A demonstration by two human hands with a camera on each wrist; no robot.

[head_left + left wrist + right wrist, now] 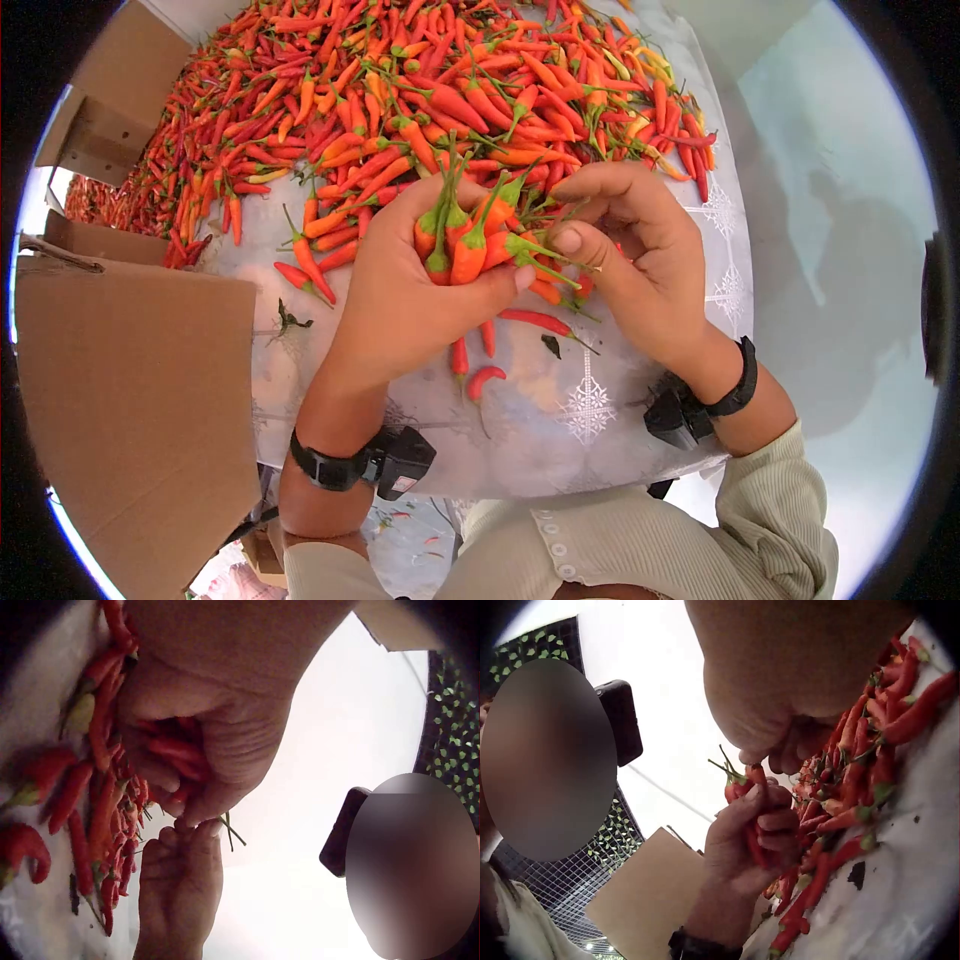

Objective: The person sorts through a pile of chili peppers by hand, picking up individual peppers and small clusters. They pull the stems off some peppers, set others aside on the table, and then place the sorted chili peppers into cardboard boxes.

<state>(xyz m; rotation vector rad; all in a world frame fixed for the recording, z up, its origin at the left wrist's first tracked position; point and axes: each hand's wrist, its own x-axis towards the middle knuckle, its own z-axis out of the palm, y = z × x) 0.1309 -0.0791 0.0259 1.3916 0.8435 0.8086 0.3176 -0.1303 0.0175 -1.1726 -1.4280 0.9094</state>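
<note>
My left hand [420, 270] grips a bunch of red-orange chili peppers [468, 258], their green stems pointing up and to the right. In the right wrist view, the left hand's fingers [776, 825] curl round the bunch and its thumb lies across it. My right hand [640, 260] is close at the right side of the bunch, with thumb and fingers bent in to pinch at a chili stem. In the left wrist view, the right hand [180, 877] meets the bunch at its fingertips, and two thin stems [233, 831] stick out beside its thumb.
A large heap of red and orange chili peppers [450, 100] covers the back of the cloth-covered table [640, 400]. Loose chilies, including a curved one [486, 380], lie below the hands. A cardboard box [130, 400] stands at the left, and a pale wall [840, 250] rises at the right.
</note>
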